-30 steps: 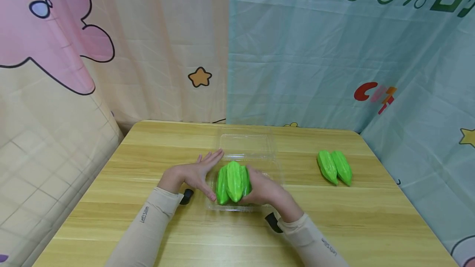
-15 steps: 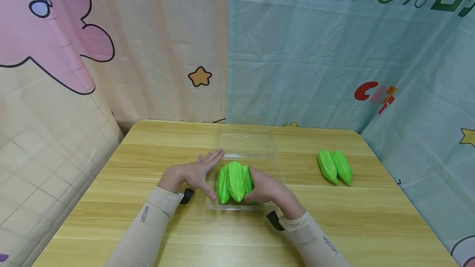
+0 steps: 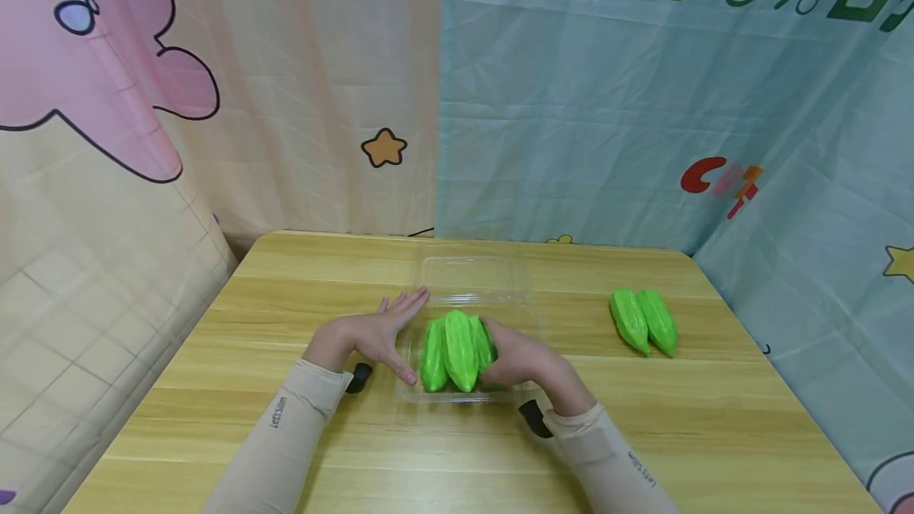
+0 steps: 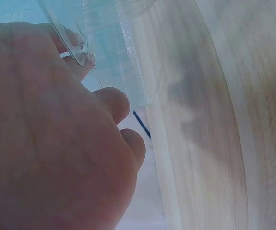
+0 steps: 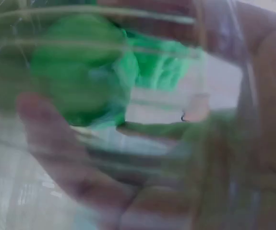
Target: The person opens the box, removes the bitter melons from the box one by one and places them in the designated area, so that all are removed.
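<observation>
Three bright green, ridged, pointed fruits stand close together inside a clear plastic clamshell box, whose front rim point(image 3: 457, 397) shows. The middle fruit point(image 3: 461, 351) sits highest, between the left fruit point(image 3: 433, 355) and the right fruit point(image 3: 482, 342). My right hand point(image 3: 517, 353) grips the right fruit, thumb toward me; its far fingers are partly hidden. Through blurred clear plastic, the right wrist view shows green fruit point(image 5: 80, 72) between finger and thumb. My left hand point(image 3: 382, 335) is spread at the box's left side, fingers extended, with clear plastic by its fingertips in the left wrist view.
The box's lid point(image 3: 471, 276) lies folded back behind it. Two more green fruits point(image 3: 643, 322) lie side by side at the right of the wooden table point(image 3: 343, 450). Printed curtains point(image 3: 321, 101) hang beyond the table's far edge and sides.
My right hand has shifted slightly to the right, and the three fruits have moved the same way inside the box. The left hand stays in place at the box's side.
</observation>
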`<act>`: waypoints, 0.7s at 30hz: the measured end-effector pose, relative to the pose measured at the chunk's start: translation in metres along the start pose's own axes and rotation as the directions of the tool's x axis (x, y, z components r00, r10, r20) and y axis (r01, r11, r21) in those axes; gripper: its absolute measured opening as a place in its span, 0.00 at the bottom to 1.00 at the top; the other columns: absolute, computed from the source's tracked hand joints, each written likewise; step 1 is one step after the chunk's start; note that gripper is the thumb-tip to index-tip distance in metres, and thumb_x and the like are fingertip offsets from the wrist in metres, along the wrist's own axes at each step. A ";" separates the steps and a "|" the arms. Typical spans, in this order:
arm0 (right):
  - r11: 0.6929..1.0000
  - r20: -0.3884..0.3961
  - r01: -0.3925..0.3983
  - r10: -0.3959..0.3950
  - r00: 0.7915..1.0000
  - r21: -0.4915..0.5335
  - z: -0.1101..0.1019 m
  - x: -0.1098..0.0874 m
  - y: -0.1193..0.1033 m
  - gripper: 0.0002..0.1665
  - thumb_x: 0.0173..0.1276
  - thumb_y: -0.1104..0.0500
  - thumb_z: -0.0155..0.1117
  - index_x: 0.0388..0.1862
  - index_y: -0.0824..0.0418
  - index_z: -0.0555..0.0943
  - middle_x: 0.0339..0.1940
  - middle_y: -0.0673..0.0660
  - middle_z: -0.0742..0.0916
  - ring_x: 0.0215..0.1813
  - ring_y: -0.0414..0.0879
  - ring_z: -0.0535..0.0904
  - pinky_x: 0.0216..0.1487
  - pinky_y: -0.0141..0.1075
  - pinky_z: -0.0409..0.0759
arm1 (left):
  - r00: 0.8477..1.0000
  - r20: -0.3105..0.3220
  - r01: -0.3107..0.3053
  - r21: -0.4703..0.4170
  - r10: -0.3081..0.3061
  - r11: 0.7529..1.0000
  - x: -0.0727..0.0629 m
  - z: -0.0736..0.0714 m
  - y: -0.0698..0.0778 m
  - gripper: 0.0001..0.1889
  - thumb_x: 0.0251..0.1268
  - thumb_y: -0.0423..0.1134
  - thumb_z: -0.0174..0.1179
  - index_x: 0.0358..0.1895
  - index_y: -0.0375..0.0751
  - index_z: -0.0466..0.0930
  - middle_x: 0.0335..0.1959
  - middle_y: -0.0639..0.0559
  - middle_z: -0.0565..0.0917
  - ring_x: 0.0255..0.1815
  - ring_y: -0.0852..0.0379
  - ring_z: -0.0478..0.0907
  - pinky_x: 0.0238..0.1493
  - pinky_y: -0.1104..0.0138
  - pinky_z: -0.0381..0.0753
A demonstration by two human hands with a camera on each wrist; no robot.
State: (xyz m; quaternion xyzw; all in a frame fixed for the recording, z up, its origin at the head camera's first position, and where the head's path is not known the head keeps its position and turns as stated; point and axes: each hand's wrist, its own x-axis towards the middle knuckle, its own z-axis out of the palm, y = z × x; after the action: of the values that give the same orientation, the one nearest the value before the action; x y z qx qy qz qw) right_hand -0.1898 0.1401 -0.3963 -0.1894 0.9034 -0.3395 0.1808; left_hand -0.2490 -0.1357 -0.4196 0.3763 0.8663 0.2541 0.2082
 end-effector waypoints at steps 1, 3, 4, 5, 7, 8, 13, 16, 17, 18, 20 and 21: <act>1.000 0.002 -0.001 0.001 1.000 0.002 -0.001 0.000 0.001 0.59 0.45 0.73 0.73 0.76 0.72 0.56 0.57 0.62 0.78 0.51 0.52 0.76 0.57 0.50 0.78 | 1.000 0.000 0.002 -0.002 -0.002 1.000 0.000 0.000 0.000 0.75 0.45 0.57 0.80 0.80 0.35 0.25 0.81 0.38 0.26 0.78 0.33 0.23 0.73 0.39 0.23; 1.000 -0.004 -0.007 0.007 1.000 0.004 -0.002 -0.001 0.001 0.59 0.45 0.72 0.74 0.76 0.72 0.56 0.57 0.62 0.78 0.52 0.52 0.76 0.58 0.51 0.77 | 1.000 0.004 0.006 -0.003 -0.006 1.000 0.000 0.000 -0.001 0.75 0.45 0.57 0.80 0.80 0.36 0.25 0.81 0.39 0.26 0.78 0.33 0.23 0.73 0.39 0.23; 1.000 -0.009 -0.010 0.010 1.000 0.002 -0.003 -0.001 0.002 0.58 0.46 0.72 0.74 0.76 0.72 0.57 0.57 0.61 0.79 0.52 0.52 0.76 0.58 0.51 0.77 | 1.000 0.005 0.006 -0.004 -0.006 1.000 0.000 0.000 -0.001 0.75 0.46 0.57 0.80 0.80 0.36 0.24 0.81 0.39 0.26 0.78 0.33 0.22 0.73 0.39 0.23; 1.000 -0.012 -0.013 0.013 1.000 0.003 -0.004 -0.001 0.002 0.57 0.47 0.72 0.75 0.76 0.71 0.59 0.56 0.61 0.79 0.52 0.52 0.76 0.58 0.51 0.77 | 1.000 0.005 0.005 -0.007 -0.005 1.000 -0.001 0.000 -0.001 0.75 0.46 0.57 0.80 0.80 0.36 0.24 0.81 0.38 0.26 0.78 0.33 0.22 0.73 0.39 0.22; 1.000 -0.021 -0.017 0.017 1.000 -0.003 -0.005 -0.002 0.003 0.55 0.48 0.71 0.76 0.74 0.71 0.61 0.54 0.59 0.80 0.52 0.52 0.76 0.58 0.51 0.77 | 1.000 0.007 0.004 -0.006 -0.004 1.000 -0.001 -0.001 -0.001 0.75 0.46 0.57 0.80 0.80 0.37 0.24 0.81 0.39 0.26 0.78 0.33 0.22 0.73 0.39 0.22; 1.000 -0.023 -0.020 0.020 1.000 -0.002 -0.006 -0.003 0.003 0.54 0.48 0.70 0.77 0.74 0.71 0.62 0.53 0.59 0.80 0.52 0.52 0.76 0.58 0.51 0.77 | 1.000 0.004 0.002 -0.007 -0.002 1.000 -0.001 -0.001 -0.001 0.75 0.45 0.58 0.80 0.80 0.37 0.24 0.81 0.38 0.26 0.78 0.33 0.22 0.73 0.39 0.23; 0.999 -0.033 -0.030 0.029 0.999 -0.026 -0.010 -0.007 0.004 0.51 0.49 0.71 0.77 0.72 0.71 0.64 0.52 0.59 0.81 0.52 0.53 0.77 0.57 0.51 0.77 | 1.000 0.000 0.000 -0.001 0.000 1.000 -0.001 0.000 0.000 0.76 0.43 0.60 0.79 0.80 0.37 0.25 0.81 0.39 0.27 0.79 0.35 0.22 0.73 0.40 0.23; 0.997 -0.033 -0.049 0.047 0.998 -0.064 -0.014 -0.010 0.003 0.48 0.50 0.72 0.75 0.71 0.72 0.65 0.50 0.59 0.81 0.50 0.53 0.77 0.55 0.51 0.78 | 1.000 -0.007 0.002 -0.002 -0.002 1.000 -0.001 0.000 0.000 0.75 0.44 0.59 0.79 0.81 0.38 0.26 0.81 0.40 0.27 0.79 0.36 0.22 0.73 0.41 0.22; 0.995 -0.029 -0.060 0.058 0.998 -0.076 -0.015 -0.011 0.002 0.48 0.50 0.71 0.74 0.70 0.72 0.65 0.50 0.58 0.81 0.50 0.52 0.77 0.55 0.50 0.78 | 1.000 -0.010 0.002 -0.004 -0.002 1.000 -0.001 0.000 0.000 0.75 0.44 0.58 0.80 0.81 0.37 0.26 0.81 0.40 0.27 0.79 0.36 0.22 0.73 0.41 0.22; 0.994 -0.026 -0.067 0.065 0.998 -0.090 -0.016 -0.012 0.002 0.47 0.50 0.71 0.74 0.70 0.72 0.65 0.50 0.59 0.81 0.49 0.52 0.77 0.54 0.50 0.78 | 1.000 -0.013 0.002 -0.004 -0.002 1.000 0.000 0.000 0.000 0.75 0.44 0.58 0.80 0.81 0.37 0.26 0.81 0.39 0.27 0.79 0.36 0.22 0.73 0.41 0.22; 0.989 -0.018 -0.092 0.091 0.996 -0.119 -0.018 -0.015 0.001 0.48 0.51 0.71 0.75 0.71 0.71 0.64 0.51 0.59 0.81 0.50 0.52 0.76 0.53 0.49 0.78 | 1.000 -0.017 0.001 -0.006 -0.002 1.000 0.000 0.000 0.000 0.75 0.45 0.58 0.79 0.80 0.36 0.27 0.81 0.39 0.28 0.79 0.36 0.22 0.73 0.40 0.22; 0.985 -0.015 -0.108 0.107 0.994 -0.133 -0.019 -0.016 0.000 0.50 0.51 0.70 0.75 0.72 0.71 0.63 0.52 0.60 0.81 0.50 0.52 0.76 0.52 0.49 0.78 | 1.000 -0.018 0.001 -0.003 -0.001 1.000 0.000 0.000 0.000 0.75 0.45 0.59 0.79 0.80 0.35 0.27 0.81 0.39 0.28 0.79 0.36 0.22 0.73 0.40 0.23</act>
State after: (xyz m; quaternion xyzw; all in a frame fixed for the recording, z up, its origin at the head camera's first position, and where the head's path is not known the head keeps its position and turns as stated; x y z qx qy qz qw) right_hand -0.1843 0.1584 -0.3800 -0.1508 0.9338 -0.2686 0.1822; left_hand -0.2487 -0.1359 -0.4194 0.3730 0.8680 0.2587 0.2010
